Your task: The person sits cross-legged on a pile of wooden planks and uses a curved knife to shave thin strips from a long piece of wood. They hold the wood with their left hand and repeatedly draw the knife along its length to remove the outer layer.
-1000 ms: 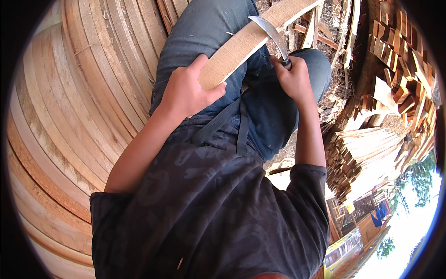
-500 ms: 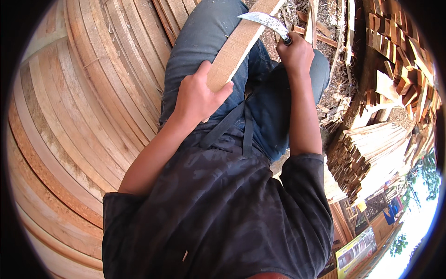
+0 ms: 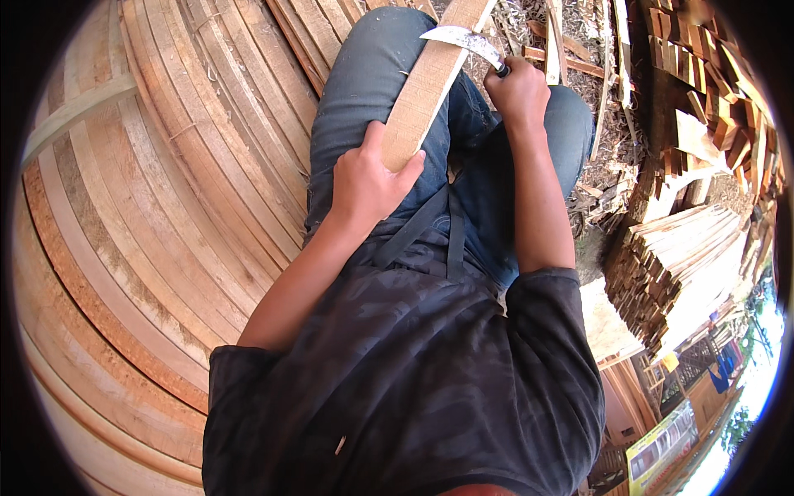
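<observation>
A pale wooden plank (image 3: 423, 103) slants across my lap, its far end running out of the top of the view. My left hand (image 3: 368, 178) grips the near end, fingers on one side and thumb on the other. In my right hand (image 3: 521, 93) is the dark handle of a sickle (image 3: 465, 40). Its curved metal blade points left and lies across the plank's upper part. Whether the edge bites into the wood cannot be told. My right forearm rests along my bent right leg.
Long boards (image 3: 165, 190) lie side by side on my left. Wood shavings and strips (image 3: 608, 107) litter the ground at the right. Beyond are a stack of cut sticks (image 3: 674, 260), a heap of offcuts (image 3: 736, 116) and a yellow-edged banner (image 3: 662, 450).
The whole scene has shifted slightly to the right in view. The sickle blade still crosses the plank at nearly the same place, and both hands keep their grip.
</observation>
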A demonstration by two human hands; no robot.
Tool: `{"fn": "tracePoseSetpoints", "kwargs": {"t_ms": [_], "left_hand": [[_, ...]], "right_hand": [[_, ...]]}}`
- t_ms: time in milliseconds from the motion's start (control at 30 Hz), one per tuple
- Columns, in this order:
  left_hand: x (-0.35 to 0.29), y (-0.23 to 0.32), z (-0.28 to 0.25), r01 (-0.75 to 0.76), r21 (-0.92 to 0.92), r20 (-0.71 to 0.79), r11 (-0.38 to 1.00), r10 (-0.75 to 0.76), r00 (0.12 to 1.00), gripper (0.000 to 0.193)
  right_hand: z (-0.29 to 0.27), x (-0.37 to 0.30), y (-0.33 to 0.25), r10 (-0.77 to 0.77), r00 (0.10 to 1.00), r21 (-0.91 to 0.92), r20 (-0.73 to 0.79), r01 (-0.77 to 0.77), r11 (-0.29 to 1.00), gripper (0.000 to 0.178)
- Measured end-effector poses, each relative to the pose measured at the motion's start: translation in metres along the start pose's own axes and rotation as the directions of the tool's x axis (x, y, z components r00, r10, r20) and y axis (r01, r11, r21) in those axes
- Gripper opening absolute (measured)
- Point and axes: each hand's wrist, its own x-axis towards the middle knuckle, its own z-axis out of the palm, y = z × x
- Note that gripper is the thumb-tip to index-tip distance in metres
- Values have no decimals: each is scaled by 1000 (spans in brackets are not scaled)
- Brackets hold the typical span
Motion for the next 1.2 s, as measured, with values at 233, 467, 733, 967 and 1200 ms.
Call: {"fn": "tracePoseSetpoints", "kwargs": {"t_ms": [233, 467, 733, 967, 1200], "left_hand": [[-6, 2, -4, -21, 118, 7, 993, 21, 1000, 43], [-4, 2, -2, -33, 118, -25, 992, 36, 999, 42], [-6, 2, -4, -24, 111, 21, 994, 22, 1000, 42], [-1, 9, -8, 70, 42, 84, 997, -73, 994, 40], [4, 6, -8, 40, -46, 74, 998, -37, 997, 43]], "right_hand": [[2, 6, 24, -32, 874, 197, 484, -73, 978, 30], [9, 2, 5, -26, 1000, -1, -15, 26, 1000, 28], [-14, 49, 23, 16, 956, 68, -292, 4, 998, 27], [-32, -25, -3, -171, 967, 149, 191, 144, 978, 27], [-7, 18, 16, 133, 986, -39, -100, -137, 990, 26]]}}
